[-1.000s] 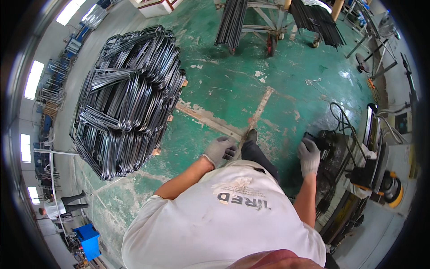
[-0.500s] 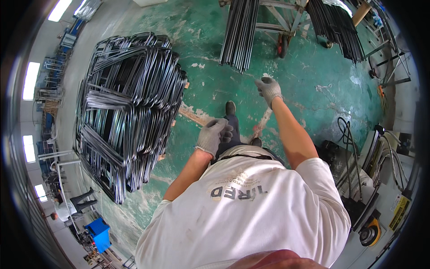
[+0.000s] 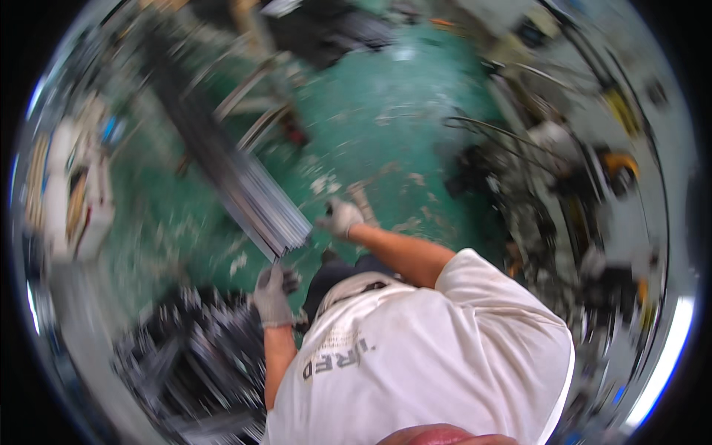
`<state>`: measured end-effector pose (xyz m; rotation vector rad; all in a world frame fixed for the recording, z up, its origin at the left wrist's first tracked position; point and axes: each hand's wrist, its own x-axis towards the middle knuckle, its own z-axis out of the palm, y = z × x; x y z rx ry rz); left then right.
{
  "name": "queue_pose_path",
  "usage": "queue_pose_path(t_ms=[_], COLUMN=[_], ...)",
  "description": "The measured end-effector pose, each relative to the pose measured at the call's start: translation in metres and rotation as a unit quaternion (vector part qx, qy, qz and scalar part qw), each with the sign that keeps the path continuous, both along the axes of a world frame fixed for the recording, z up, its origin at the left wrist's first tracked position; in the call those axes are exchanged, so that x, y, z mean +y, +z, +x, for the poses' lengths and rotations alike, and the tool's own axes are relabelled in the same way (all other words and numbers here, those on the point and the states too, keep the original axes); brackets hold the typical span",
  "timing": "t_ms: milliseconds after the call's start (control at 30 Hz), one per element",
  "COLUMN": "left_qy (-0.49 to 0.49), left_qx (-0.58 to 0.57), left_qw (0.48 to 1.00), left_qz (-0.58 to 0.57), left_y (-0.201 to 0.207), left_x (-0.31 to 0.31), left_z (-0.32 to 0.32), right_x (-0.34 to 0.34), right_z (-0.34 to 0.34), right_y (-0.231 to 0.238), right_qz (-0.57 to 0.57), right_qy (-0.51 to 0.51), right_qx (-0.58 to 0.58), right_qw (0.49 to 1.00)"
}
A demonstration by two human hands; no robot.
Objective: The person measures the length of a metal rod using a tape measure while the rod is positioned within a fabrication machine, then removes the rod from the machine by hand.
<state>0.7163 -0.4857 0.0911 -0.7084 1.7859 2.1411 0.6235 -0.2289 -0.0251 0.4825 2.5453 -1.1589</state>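
Note:
My left hand (image 3: pixel 274 297), in a grey work glove, is just below the near end of a bundle of long dark metal tubes (image 3: pixel 259 211). Its fingers are loosely bent and apart, with nothing seen in them. A small gap seems to separate its tips from the tubes, though blur hides the exact distance. My right hand (image 3: pixel 343 219), gloved too, hovers to the right of the same tube ends. Its fingers curve toward the tubes with a gap between them, and it holds nothing I can see. The tubes slant away to the upper left.
A metal rack (image 3: pixel 256 93) stands beside the tubes. At the lower left lies a blurred stack of bent dark tube frames (image 3: pixel 196 360). Another dark tube bundle (image 3: pixel 326 30) is at the back. Machinery with cables (image 3: pixel 571 170) lines the right side of the green floor (image 3: pixel 386 133).
My view has turned right, so the frame stack has slid to the lower left. The tube bundle is now much closer to both hands. Motion blurs the surroundings.

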Motion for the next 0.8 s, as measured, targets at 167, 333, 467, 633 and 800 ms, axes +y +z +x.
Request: queue_pose_path(t_ms=[167,333,467,633,800], left_qy=[-0.343,-0.562,-0.540,-0.607,-0.807], left_qx=[-0.110,-0.081,-0.045,-0.039,-0.044], left_qw=[0.929,0.823,0.840,0.794,0.586], left_qz=[0.084,-0.006,0.022,-0.004,-0.058], left_y=[-0.047,-0.054,-0.037,-0.042,-0.018], left_x=[0.055,0.135,0.194,0.251,0.319], left_z=[-0.053,-0.059,-0.020,0.100,0.307], right_x=[0.112,0.147,0.114,0.062,0.022], right_z=[0.144,0.340,0.466,0.578,0.726], right_y=[0.023,0.040,0.040,0.013,0.017], right_qz=[-0.017,0.033,-0.008,-0.096,-0.099], right_qy=[-0.274,-0.601,-0.731,-0.748,-0.785], right_qx=[-0.069,-0.026,-0.025,0.025,0.029], right_qw=[0.959,0.798,0.682,0.656,0.611])
